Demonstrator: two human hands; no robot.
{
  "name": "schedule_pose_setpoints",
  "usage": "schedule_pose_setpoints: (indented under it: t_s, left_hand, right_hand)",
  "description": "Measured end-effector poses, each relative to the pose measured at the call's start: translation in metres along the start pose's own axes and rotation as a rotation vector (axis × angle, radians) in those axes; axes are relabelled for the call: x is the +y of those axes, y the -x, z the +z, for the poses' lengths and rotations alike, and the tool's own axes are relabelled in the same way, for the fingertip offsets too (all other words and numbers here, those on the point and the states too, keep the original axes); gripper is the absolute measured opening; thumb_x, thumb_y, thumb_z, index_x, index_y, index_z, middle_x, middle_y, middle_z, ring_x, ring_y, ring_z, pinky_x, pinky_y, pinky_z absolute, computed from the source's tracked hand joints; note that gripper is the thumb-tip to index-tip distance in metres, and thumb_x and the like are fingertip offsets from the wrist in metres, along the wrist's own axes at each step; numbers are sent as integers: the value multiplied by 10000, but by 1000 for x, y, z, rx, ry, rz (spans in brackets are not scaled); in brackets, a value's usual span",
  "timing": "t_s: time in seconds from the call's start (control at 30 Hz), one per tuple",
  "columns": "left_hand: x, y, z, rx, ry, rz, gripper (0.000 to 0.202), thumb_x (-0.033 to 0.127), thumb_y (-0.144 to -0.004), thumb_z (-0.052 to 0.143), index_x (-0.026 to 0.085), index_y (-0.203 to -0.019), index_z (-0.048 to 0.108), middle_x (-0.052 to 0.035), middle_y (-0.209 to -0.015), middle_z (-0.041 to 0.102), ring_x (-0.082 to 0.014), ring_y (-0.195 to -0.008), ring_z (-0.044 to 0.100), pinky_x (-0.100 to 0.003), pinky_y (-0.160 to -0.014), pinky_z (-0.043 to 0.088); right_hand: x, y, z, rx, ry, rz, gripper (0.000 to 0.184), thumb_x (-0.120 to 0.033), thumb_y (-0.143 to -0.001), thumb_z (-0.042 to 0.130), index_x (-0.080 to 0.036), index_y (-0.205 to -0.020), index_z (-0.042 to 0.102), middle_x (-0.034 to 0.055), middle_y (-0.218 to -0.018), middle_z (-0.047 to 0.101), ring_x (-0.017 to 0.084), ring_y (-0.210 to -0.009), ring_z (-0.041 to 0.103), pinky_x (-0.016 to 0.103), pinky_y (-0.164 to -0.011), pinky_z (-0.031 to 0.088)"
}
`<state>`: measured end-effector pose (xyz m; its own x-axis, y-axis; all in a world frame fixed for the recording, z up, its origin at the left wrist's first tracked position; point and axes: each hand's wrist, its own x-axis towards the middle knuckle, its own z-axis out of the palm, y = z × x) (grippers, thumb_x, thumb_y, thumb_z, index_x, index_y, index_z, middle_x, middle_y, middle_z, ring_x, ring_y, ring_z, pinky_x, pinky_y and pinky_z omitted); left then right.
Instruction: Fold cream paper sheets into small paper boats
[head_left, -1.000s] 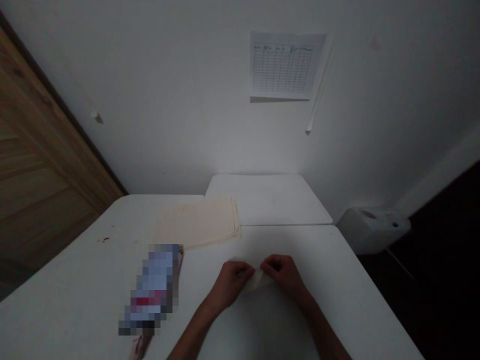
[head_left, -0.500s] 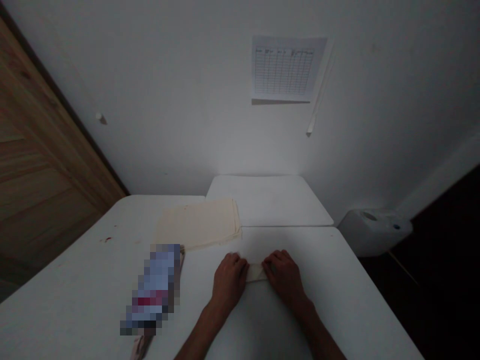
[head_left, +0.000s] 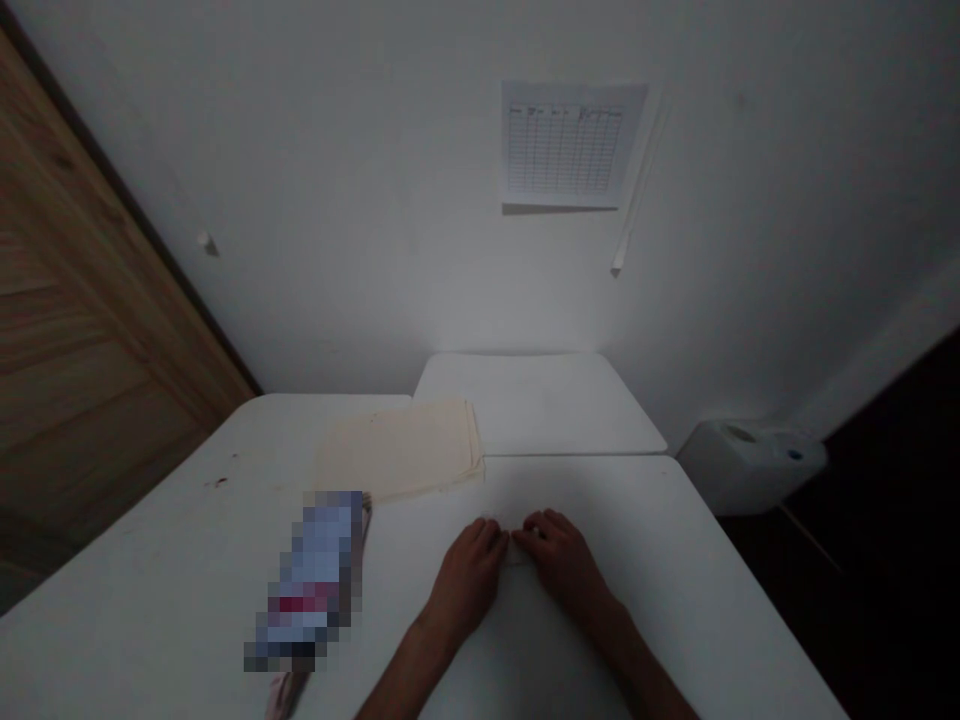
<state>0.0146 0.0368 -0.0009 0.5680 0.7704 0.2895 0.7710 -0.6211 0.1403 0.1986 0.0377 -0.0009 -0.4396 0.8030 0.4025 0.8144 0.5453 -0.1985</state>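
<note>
Both hands lie palm down, side by side, on the white table (head_left: 637,600) in front of me. My left hand (head_left: 469,575) and my right hand (head_left: 561,560) meet at the fingertips, fingers flat, pressing on a small folded cream cloth (head_left: 517,556). The hands cover nearly all of that cloth and only a pale sliver shows between them. A stack of flat cream cloths (head_left: 401,450) lies further back to the left, apart from both hands.
A blurred-out object (head_left: 311,580) lies on the table to the left of my left arm. A second white table (head_left: 536,400) adjoins at the back against the wall. A white container (head_left: 750,460) stands on the floor at right. A wooden door (head_left: 75,350) is at left.
My hands have lowered the small cloth onto the table and slid toward each other until the fingertips touch, covering it almost fully.
</note>
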Motion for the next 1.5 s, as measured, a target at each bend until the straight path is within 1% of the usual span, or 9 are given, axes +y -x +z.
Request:
schedule_pose_setpoints:
  t_s: [0.13, 0.27, 0.4, 0.6, 0.8, 0.97, 1.13, 1.37, 1.5]
  left_hand:
    - [4, 4, -1, 4, 4, -26, 269, -14, -817, 492, 153, -1004, 592, -68, -974, 562, -228, -909, 514, -383, -839, 495]
    - [7, 5, -3, 32, 21, -5, 275, -36, -780, 492, 129, -977, 591, -87, -974, 552, -254, -985, 498, -415, -904, 482]
    - [7, 2, -4, 7, 52, 7, 288, -60, -762, 471, 133, -942, 586, -83, -962, 539, -241, -959, 501, -396, -877, 506]
    - [7, 3, -3, 19, 55, -12, 250, -27, -780, 490, 148, -938, 576, -80, -965, 536, -232, -922, 509, -396, -850, 516]
    - [9, 1, 4, 56, -36, 17, 170, 29, -852, 477, 151, -878, 592, -80, -910, 548, -235, -936, 524, -403, -869, 499]
    - [10, -5, 2, 51, -51, -18, 141, 107, -895, 488, 166, -814, 586, -65, -888, 549, -217, -905, 530, -386, -862, 487]
    - [12, -15, -4, -9, -60, -33, 100, 151, -906, 496, 167, -933, 590, -75, -931, 549, -222, -872, 521, -374, -793, 492]
    - [11, -21, -7, -57, 83, 85, 258, 57, -877, 485, 202, -1074, 566, -66, -1024, 531, -189, -906, 508, -313, -793, 474]
    - [14, -22, -15, -39, 113, 104, 136, 226, -883, 552, 190, -1009, 588, -77, -1024, 546, -224, -930, 512, -376, -823, 466]
  right_hand:
    - [0, 0, -2, -18, 49, -2, 236, -105, -863, 607, -283, -1005, 672, 22, -931, 615, 180, -863, 527, 304, -786, 401]
    - [-2, 3, -4, -29, 93, 22, 265, -100, -873, 582, -299, -1030, 661, 24, -942, 609, 180, -867, 515, 310, -780, 372]
    - [-4, 6, -8, -33, 115, 54, 255, -99, -866, 578, -292, -1012, 658, 30, -934, 602, 189, -861, 503, 316, -769, 354]
    - [-3, 15, -17, -52, 111, 140, 310, -106, -852, 585, -300, -1088, 637, 41, -957, 585, 202, -884, 492, 322, -779, 353]
    - [7, 28, -23, -48, 117, 209, 331, -116, -860, 572, -299, -1129, 632, 55, -955, 572, 209, -896, 491, 326, -803, 359]
    - [10, 33, -25, -61, 136, 216, 337, -121, -867, 561, -299, -1147, 620, 54, -946, 566, 207, -891, 492, 324, -807, 359]
    - [9, 31, -24, -67, 141, 190, 347, -115, -872, 537, -285, -1166, 606, 55, -989, 570, 202, -891, 492, 315, -804, 362]
    - [8, 28, -25, -105, 126, 153, 464, -45, -835, 523, -298, -1220, 576, 47, -988, 572, 189, -894, 502, 299, -817, 377]
    - [8, 29, -23, -76, 115, 158, 446, -49, -831, 538, -297, -1197, 598, 51, -975, 574, 196, -887, 504, 309, -816, 391]
